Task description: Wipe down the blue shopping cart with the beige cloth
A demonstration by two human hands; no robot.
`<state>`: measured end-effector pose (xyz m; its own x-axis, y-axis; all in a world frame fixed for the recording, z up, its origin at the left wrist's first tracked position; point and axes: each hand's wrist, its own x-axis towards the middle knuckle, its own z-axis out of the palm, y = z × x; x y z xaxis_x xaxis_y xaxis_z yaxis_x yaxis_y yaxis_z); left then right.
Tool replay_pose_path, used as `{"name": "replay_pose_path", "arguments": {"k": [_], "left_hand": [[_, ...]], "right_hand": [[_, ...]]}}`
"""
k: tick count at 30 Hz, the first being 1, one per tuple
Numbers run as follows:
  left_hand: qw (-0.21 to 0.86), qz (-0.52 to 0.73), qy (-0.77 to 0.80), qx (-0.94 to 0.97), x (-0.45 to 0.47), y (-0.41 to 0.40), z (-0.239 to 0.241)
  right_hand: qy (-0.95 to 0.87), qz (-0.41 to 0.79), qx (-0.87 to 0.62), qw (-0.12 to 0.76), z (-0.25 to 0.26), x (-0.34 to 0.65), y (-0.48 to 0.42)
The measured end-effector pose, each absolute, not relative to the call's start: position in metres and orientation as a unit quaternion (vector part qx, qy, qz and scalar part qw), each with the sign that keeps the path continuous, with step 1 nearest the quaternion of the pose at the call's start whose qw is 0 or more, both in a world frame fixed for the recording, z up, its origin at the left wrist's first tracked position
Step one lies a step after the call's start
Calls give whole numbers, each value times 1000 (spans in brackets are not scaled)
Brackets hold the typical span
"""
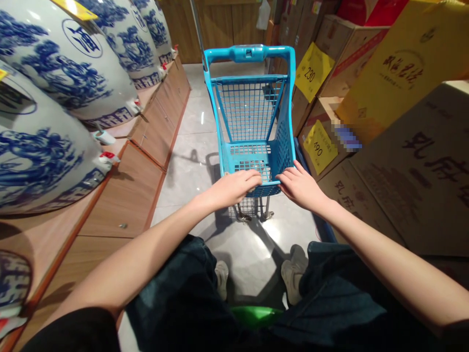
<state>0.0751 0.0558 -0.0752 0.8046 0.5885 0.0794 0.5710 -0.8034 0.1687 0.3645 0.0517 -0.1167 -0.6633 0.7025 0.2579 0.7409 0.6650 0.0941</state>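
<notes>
A blue plastic shopping cart (242, 150) stands upright in front of me, its handle at the far end and its mesh basket holding nothing that I can see. Curled over the near rim, left of its middle, my left hand (238, 187) grips the cart with bent fingers. My right hand (301, 186) holds the same rim at its right corner, fingers over the edge. The undersides of both grips are hidden. Below the basket, metal legs and casters (269, 214) rest on the floor.
Large blue-and-white ceramic jars (69, 63) line a wooden cabinet (117, 195) on the left. Cardboard boxes (410, 161) with yellow price signs (314, 71) are stacked on the right. Wooden panels (208, 29) stand behind the cart. Between my legs shows a green surface (256, 316).
</notes>
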Motion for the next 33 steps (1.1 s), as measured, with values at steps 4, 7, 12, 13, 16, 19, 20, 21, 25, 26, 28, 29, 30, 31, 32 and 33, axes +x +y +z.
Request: {"name": "replay_pose_path", "arguments": {"k": [4, 7, 12, 13, 16, 19, 20, 21, 25, 26, 28, 29, 30, 31, 32, 33], "left_hand": [[68, 13, 401, 914, 71, 57, -66], [33, 7, 359, 933, 83, 47, -68], [33, 20, 328, 944, 86, 46, -68], [38, 18, 352, 935, 83, 48, -67], [43, -16, 417, 908, 78, 52, -65], [40, -2, 361, 932, 83, 48, -65], [45, 15, 334, 941, 85, 46, -65], [52, 24, 319, 946, 87, 45, -64], [61, -25, 402, 913, 81, 48, -51], [54, -48, 427, 901, 79, 50, -47], [42, -80, 445, 891, 75, 53, -42], [40, -90, 437, 894, 75, 53, -41], [43, -92, 419, 902, 75, 53, -41], [49, -89, 399, 911, 75, 53, -43], [59, -81, 380, 919, 74, 53, -44], [73, -68, 366, 925, 73, 53, -46]], "right_hand": [[-907, -106, -393, 108, -117, 363, 51], [-905, -112, -394, 113, -118, 362, 50], [-906, -119, -392, 106, -117, 362, 50], [-906, -120, -392, 104, -117, 361, 50], [-907, -125, -390, 102, -117, 359, 50], [-906, -128, -388, 106, -117, 359, 49], [-906, -129, -388, 108, -117, 359, 48], [-906, -130, -387, 109, -117, 359, 48], [-908, -130, -382, 111, -116, 358, 48], [-908, -130, -383, 112, -116, 357, 48], [-906, -134, -384, 114, -117, 355, 47], [-906, -136, -384, 115, -117, 354, 47], [-906, -139, -384, 115, -117, 354, 46], [-905, -142, -384, 115, -117, 354, 46], [-905, -144, -384, 114, -117, 354, 46], [-905, -145, -384, 112, -117, 355, 46]]}}
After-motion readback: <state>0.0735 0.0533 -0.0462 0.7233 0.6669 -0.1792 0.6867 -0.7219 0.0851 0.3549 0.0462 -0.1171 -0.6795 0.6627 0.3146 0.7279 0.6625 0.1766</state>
